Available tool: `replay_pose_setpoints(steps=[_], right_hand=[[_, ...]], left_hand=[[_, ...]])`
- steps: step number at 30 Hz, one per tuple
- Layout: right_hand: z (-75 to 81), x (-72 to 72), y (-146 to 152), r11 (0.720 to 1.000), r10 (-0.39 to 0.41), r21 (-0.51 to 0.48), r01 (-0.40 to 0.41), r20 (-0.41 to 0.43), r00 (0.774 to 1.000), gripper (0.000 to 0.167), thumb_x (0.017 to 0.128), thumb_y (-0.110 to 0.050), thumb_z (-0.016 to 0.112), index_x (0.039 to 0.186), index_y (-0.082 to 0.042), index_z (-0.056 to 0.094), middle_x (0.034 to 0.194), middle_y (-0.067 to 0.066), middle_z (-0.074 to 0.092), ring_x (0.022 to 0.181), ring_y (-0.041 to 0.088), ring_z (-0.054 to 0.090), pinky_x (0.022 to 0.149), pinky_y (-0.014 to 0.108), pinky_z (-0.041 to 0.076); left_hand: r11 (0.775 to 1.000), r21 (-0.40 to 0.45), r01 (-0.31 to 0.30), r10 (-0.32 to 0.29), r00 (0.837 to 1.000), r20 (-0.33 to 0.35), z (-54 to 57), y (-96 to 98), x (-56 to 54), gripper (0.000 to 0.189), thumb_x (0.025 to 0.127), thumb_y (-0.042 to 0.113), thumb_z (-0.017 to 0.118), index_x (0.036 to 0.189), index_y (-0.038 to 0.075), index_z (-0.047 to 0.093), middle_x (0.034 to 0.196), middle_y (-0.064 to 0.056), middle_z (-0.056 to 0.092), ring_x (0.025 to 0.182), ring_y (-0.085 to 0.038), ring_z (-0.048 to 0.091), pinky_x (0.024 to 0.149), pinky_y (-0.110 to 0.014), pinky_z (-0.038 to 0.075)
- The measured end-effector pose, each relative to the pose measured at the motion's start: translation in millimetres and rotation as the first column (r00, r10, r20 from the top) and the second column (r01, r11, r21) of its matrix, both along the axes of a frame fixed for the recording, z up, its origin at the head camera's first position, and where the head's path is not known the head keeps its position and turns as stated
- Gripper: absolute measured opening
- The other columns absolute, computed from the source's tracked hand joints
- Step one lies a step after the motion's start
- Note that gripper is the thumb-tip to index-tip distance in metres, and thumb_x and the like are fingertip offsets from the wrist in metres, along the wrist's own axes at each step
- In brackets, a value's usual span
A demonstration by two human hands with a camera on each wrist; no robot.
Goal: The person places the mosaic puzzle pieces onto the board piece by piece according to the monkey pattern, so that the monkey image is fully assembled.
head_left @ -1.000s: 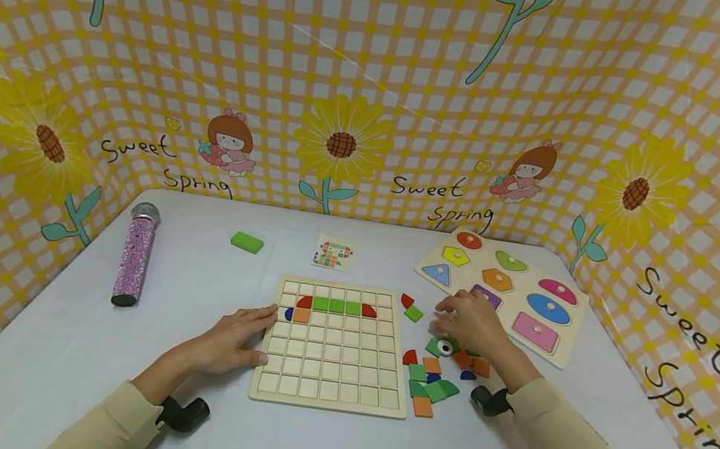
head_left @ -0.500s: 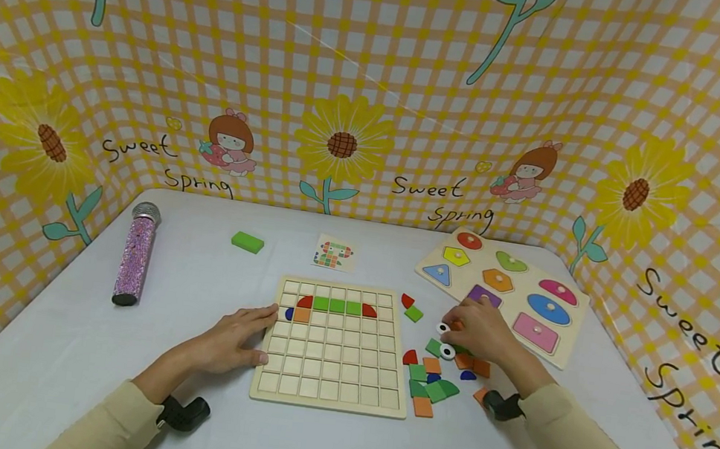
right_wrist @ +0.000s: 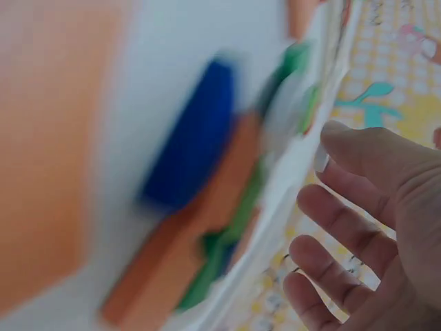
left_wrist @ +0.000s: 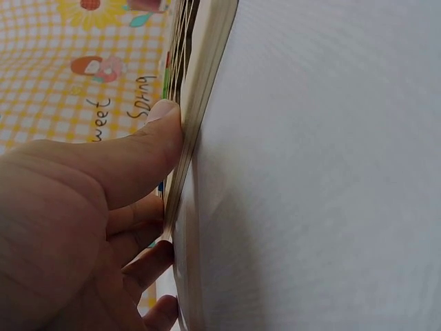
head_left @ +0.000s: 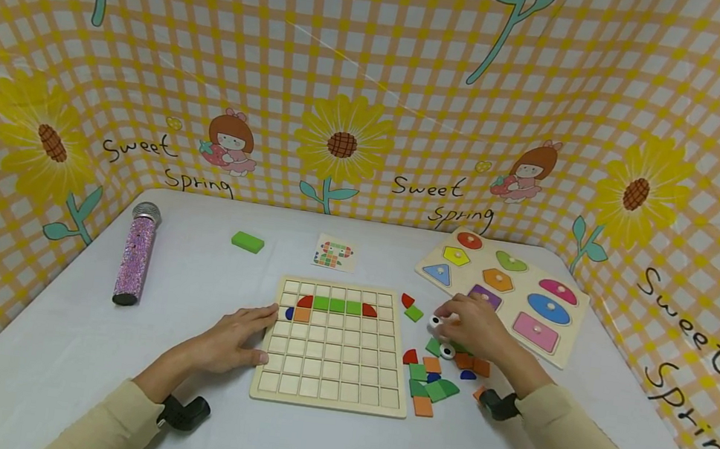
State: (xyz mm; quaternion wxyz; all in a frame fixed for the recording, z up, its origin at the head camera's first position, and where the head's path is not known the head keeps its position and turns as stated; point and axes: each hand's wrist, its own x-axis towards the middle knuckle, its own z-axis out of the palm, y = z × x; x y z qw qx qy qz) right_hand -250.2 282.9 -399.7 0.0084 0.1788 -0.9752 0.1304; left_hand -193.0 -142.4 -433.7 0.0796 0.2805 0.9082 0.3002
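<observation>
Eye piece (head_left: 434,323) — pinched at the fingertips of the right hand (head_left: 480,332), left of its palm — left hand (head_left: 228,341), uncurled, touching the board (head_left: 327,404).

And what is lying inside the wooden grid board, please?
The grid board holds two red pieces, three green pieces, one blue piece and one orange square. What lies directly beneath these pieces cannot be seen.

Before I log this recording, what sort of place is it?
Probably a small tabletop booth set up for filming: a white-topped table, a checked, sunflower-printed cloth rising on three sides, and puzzle items like the wooden grid board and loose coloured pieces.
</observation>
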Motion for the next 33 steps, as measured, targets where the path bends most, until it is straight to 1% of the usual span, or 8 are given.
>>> replay_pose_setpoints(steps=[3, 6, 8, 13, 18, 24, 30, 33], right_hand=[[9.0, 3.5, -17, 0.999, 0.032, -0.032, -0.031, 0.002, 1.0, 0.022, 0.083, -0.021, 0.07, 0.103, -0.013, 0.072, 0.103, 0.004, 0.069, 0.098, 0.023, 0.048, 0.081, 0.037, 0.042], [16.9, 5.7, -37, 0.996, 0.078, -0.045, -0.079, -0.021, 0.997, 0.023, 0.082, -0.02, 0.07, 0.103, -0.013, 0.072, 0.102, 0.002, 0.069, 0.099, 0.022, 0.049, 0.085, 0.04, 0.043], [19.4, 6.5, -50, 0.991, 0.116, -0.058, -0.118, -0.036, 0.993, 0.023, 0.082, -0.019, 0.071, 0.103, -0.012, 0.072, 0.1, 0.002, 0.068, 0.098, 0.022, 0.049, 0.085, 0.04, 0.043], [16.6, 5.8, -81, 0.97, 0.222, -0.087, -0.227, -0.065, 0.973, 0.022, 0.084, -0.019, 0.07, 0.104, -0.012, 0.072, 0.099, 0.0, 0.068, 0.091, 0.02, 0.05, 0.079, 0.033, 0.042], [14.3, 2.6, -113, 0.945, 0.312, -0.075, -0.317, -0.071, 0.947, 0.021, 0.084, -0.018, 0.069, 0.104, -0.012, 0.072, 0.098, 0.0, 0.068, 0.09, 0.019, 0.051, 0.077, 0.03, 0.041], [15.2, -0.5, -144, 0.924, 0.377, -0.039, -0.38, -0.061, 0.924, 0.019, 0.084, -0.018, 0.069, 0.102, -0.013, 0.072, 0.096, 0.0, 0.069, 0.088, 0.018, 0.051, 0.076, 0.03, 0.041], [12.6, -5.0, -161, 0.918, 0.394, -0.053, -0.394, 0.001, 0.919, 0.02, 0.085, -0.019, 0.069, 0.104, -0.013, 0.072, 0.1, 0.001, 0.069, 0.087, 0.018, 0.049, 0.075, 0.029, 0.039], [10.1, -7.7, -165, 0.917, 0.396, -0.05, -0.395, 0.014, 0.918, 0.02, 0.085, -0.02, 0.069, 0.104, -0.014, 0.073, 0.1, 0.0, 0.069, 0.085, 0.016, 0.048, 0.073, 0.028, 0.037]], left_hand=[[1.0, 0.002, -0.002, 0.002, 1.0, 0.006, -0.2, 0.3, 0.0, 0.071, 0.086, 0.023, 0.067, 0.143, -0.005, 0.034, 0.155, -0.019, 0.025, 0.14, -0.041, 0.026, 0.107, -0.062, 0.023], [1.0, 0.007, -0.01, 0.009, 1.0, 0.019, -0.1, 0.8, -0.1, 0.072, 0.086, 0.023, 0.068, 0.143, -0.005, 0.033, 0.155, -0.017, 0.025, 0.14, -0.04, 0.025, 0.108, -0.061, 0.022], [1.0, 0.004, -0.007, 0.007, 1.0, 0.017, -0.1, 0.6, 0.0, 0.072, 0.087, 0.024, 0.067, 0.143, -0.005, 0.033, 0.155, -0.018, 0.025, 0.14, -0.041, 0.025, 0.108, -0.061, 0.023], [1.0, 0.005, -0.005, 0.005, 1.0, 0.016, 1.5, -0.1, 0.4, 0.072, 0.087, 0.026, 0.067, 0.143, -0.006, 0.033, 0.155, -0.019, 0.025, 0.14, -0.042, 0.026, 0.108, -0.062, 0.022], [1.0, 0.002, -0.009, 0.009, 1.0, 0.015, 1.7, 0.2, 0.5, 0.072, 0.087, 0.026, 0.067, 0.143, -0.005, 0.033, 0.155, -0.018, 0.025, 0.14, -0.041, 0.025, 0.108, -0.061, 0.022], [1.0, 0.006, -0.011, 0.011, 1.0, 0.014, 1.9, 1.0, 0.8, 0.072, 0.087, 0.024, 0.067, 0.143, -0.005, 0.034, 0.155, -0.018, 0.025, 0.14, -0.041, 0.025, 0.109, -0.061, 0.022], [1.0, 0.006, -0.019, 0.019, 0.999, 0.038, 1.2, 2.0, 0.4, 0.071, 0.087, 0.022, 0.067, 0.143, -0.004, 0.033, 0.156, -0.017, 0.024, 0.141, -0.04, 0.024, 0.11, -0.06, 0.021], [1.0, 0.0, -0.019, 0.019, 0.999, 0.035, 1.2, 2.1, 0.2, 0.071, 0.087, 0.023, 0.067, 0.143, -0.004, 0.033, 0.156, -0.017, 0.024, 0.141, -0.04, 0.024, 0.109, -0.061, 0.021]])
